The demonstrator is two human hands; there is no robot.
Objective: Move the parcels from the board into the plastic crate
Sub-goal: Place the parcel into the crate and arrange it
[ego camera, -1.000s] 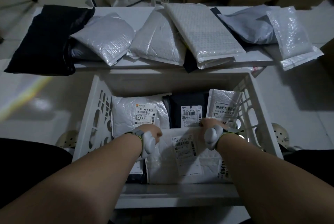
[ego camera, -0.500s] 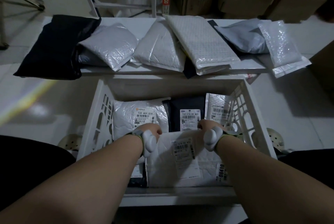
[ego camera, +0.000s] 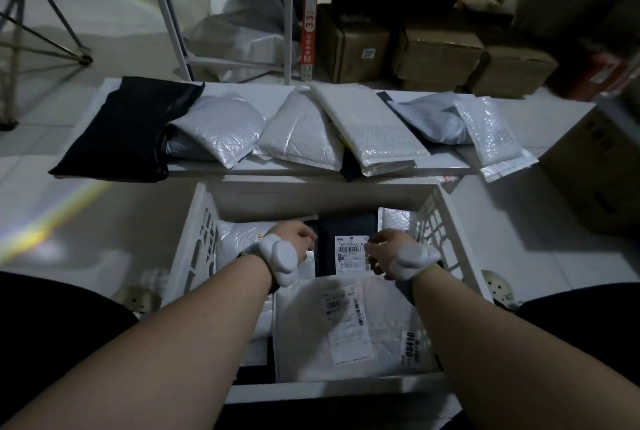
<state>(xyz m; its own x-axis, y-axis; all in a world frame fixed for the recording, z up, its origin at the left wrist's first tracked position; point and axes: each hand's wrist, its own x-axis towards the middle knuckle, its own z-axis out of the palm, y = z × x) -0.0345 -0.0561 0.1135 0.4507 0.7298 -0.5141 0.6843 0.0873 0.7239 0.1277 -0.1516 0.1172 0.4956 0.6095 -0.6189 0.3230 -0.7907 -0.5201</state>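
Several parcels (ego camera: 298, 131) are left along the board (ego camera: 547, 110), overlapping. Others are laid flat in the plastic crate (ego camera: 194, 239), a white one (ego camera: 349, 325) against its near wall. Both hands are held apart above the crate's middle, the left hand (ego camera: 294, 239) and right hand (ego camera: 391, 249) loosely curled, gripping nothing.

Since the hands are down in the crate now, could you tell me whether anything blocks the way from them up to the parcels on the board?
Nothing visible does. Both the left hand and right hand are inside the crate; only its far wall rises between them and the parcels on the board.
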